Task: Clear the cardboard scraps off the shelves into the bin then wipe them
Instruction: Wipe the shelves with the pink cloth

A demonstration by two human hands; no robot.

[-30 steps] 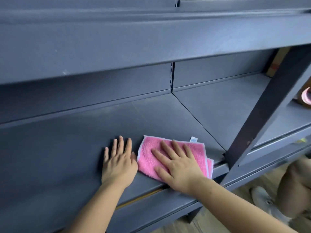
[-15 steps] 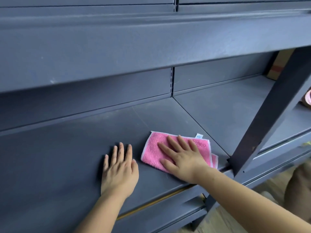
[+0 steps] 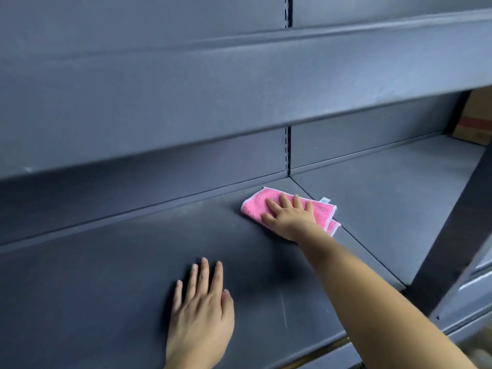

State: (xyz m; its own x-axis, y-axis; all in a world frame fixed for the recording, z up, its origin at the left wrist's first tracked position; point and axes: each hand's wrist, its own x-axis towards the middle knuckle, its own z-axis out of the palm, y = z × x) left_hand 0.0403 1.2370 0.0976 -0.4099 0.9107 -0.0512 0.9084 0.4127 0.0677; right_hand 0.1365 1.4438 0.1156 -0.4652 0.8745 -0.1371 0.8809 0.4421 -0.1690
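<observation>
The right hand lies flat on the pink cloth, fingers straight and spread, pressing down. The cloth sits far back on the shelf, its far corner near the back wall and its right end over the seam. The left hand, at 7 o'clock from it, rests flat and holds nothing. Bare shelf stretches toward 9 o'clock. The cloth is folded and fluffy, with white trim and a small tag.

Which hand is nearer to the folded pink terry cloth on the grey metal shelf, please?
Right. The right hand lies flat on the folded pink terry cloth; the left hand rests on the grey metal shelf, apart from it, nearer the front edge.
</observation>
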